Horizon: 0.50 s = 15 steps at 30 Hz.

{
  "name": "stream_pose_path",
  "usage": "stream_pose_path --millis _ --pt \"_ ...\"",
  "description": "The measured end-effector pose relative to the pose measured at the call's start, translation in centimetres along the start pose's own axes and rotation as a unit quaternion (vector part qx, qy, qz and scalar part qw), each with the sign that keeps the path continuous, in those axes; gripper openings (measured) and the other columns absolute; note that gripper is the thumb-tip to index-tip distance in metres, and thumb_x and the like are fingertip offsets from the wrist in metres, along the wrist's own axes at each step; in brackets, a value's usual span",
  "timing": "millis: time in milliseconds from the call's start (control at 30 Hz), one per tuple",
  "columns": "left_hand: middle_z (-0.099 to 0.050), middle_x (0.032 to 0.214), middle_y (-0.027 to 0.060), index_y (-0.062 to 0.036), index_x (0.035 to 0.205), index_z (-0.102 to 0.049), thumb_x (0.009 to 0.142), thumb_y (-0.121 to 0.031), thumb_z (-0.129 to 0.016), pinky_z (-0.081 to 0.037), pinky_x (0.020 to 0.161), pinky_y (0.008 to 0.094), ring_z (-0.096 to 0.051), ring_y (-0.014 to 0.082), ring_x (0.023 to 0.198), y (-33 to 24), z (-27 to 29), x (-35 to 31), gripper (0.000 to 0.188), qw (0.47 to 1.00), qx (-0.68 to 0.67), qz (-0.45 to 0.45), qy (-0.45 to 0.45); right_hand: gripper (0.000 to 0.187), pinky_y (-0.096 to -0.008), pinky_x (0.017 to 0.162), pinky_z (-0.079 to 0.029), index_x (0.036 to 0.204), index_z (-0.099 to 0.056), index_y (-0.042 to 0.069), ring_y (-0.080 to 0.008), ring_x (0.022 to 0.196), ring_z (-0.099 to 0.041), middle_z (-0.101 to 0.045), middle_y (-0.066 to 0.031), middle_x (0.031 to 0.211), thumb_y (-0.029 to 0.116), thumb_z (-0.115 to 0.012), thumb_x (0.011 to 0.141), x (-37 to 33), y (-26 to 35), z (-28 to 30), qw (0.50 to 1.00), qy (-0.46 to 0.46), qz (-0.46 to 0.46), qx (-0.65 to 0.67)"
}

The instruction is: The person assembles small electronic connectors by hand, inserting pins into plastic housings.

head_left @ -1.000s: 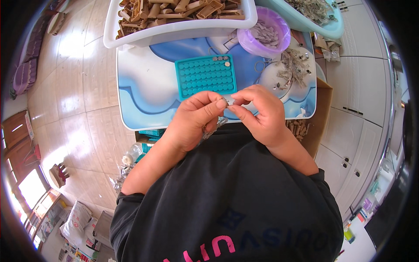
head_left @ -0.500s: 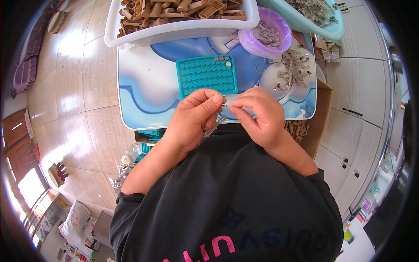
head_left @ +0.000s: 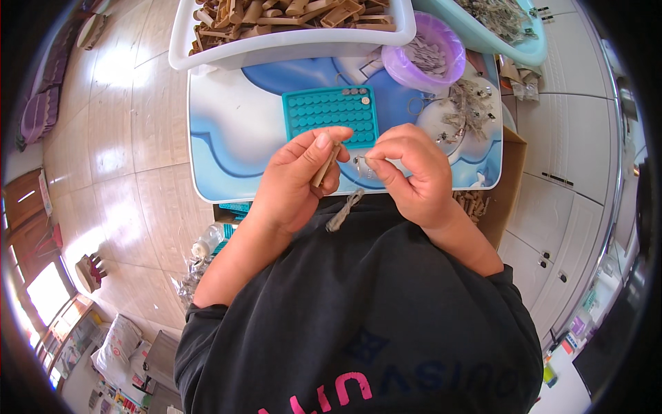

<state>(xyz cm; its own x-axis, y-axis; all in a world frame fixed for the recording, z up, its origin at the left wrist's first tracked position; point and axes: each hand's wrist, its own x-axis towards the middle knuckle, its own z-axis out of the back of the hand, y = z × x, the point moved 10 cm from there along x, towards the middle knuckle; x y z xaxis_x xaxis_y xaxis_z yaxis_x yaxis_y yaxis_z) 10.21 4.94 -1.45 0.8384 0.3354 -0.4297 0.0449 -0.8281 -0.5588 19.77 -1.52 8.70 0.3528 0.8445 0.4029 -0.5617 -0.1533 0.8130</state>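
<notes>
My left hand (head_left: 293, 172) is closed around a tan elongated plastic piece (head_left: 326, 165), its thumb pressed along the top. My right hand (head_left: 417, 176), fingertips pinched together, holds a thin wire; a small metal part (head_left: 360, 163) shows beside the fingertips. Below the hands, over my dark shirt, hangs a bundled clear-grey wire (head_left: 345, 211) that seems to belong to the same wire. Just beyond both hands lies a teal tray (head_left: 310, 119) with rows of round cells, and several small silvery discs (head_left: 355, 91) sit along its far right corner.
On the patterned table (head_left: 238, 103), a white bin (head_left: 296, 47) of tan pieces stands at the back. A purple-lined basket (head_left: 455, 65) of small grey pieces sits beside it. Wire bundles (head_left: 469, 110) lie at the right, near a pale-blue tub (head_left: 531, 52). A cardboard box (head_left: 509, 172) stands beside the table.
My hands have moved apart. The tan piece now shows in my left hand, and the wire bundle, earlier beside the left hand, now hangs free below the right fingertips.
</notes>
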Motion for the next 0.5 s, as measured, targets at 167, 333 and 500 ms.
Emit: stream_pose_path --millis 167,333,500 --pt "-0.062 0.093 0.0080 -0.0007 0.111 -0.055 0.094 -0.024 -0.049 -0.047 0.066 0.0252 -0.059 0.0123 0.073 0.7 0.3 0.1 0.030 0.999 -0.046 0.008 -0.023 0.011 -0.0305 0.060 -0.044 0.081 -0.060 0.003 -0.0222 0.069 -0.054 -0.057 -0.0084 0.080 0.000 -0.067 0.074 -0.1 -0.6 -1.0 0.999 -0.026 0.001 0.034" --pt "-0.063 0.094 0.0084 0.0009 0.111 -0.054 0.095 -0.023 -0.046 -0.051 0.077 0.0302 -0.062 0.0161 0.083 1.3 -0.3 0.2 0.030 0.997 -0.068 0.017 0.025 0.011 -0.0301 0.061 -0.042 0.080 -0.061 0.004 -0.0212 0.070 -0.053 -0.056 -0.0066 0.081 0.001 -0.068 0.073 -0.4 -1.4 -1.4 0.996 -0.053 -0.038 0.053" --pt "-0.063 0.097 0.0082 0.0025 0.115 -0.053 0.095 -0.024 -0.046 -0.051 0.077 0.0302 -0.062 0.0154 0.082 1.0 -0.2 0.0 0.034 0.999 -0.033 0.007 -0.012 0.013 -0.0326 0.062 -0.040 0.079 -0.062 0.007 -0.0219 0.071 -0.053 -0.056 -0.0034 0.081 0.005 -0.070 0.070 -0.5 -1.7 -1.7 0.998 -0.030 -0.032 -0.039"
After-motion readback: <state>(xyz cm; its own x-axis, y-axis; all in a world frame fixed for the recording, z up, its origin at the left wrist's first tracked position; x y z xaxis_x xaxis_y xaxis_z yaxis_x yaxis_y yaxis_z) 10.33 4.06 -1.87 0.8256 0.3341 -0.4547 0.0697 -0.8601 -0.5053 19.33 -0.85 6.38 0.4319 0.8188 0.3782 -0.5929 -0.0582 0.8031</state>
